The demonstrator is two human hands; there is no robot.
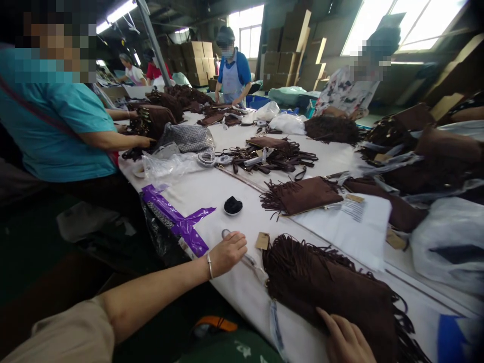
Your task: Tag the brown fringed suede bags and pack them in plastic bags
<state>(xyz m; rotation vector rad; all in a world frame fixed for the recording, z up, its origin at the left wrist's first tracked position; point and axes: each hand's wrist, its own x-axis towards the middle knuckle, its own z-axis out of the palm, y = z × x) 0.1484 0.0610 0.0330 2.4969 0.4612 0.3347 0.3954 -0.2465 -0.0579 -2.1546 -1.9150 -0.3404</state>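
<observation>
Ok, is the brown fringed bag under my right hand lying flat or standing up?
Flat: the brown fringed bag lies on the white table, fringe spread, right hand resting on it.

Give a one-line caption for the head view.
Left hand grips scissors on the white table; right hand presses a brown fringed bag.

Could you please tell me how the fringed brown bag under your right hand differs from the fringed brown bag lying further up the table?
The near bag is pressed under the right hand; the far bag lies untouched. The near bag is almost covered by long fringe, while the far bag shows a smooth flat panel with fringe at its left edge. The near bag looks bulkier, the far bag flatter. Both are dark brown suede-like bags on the white table.
</observation>
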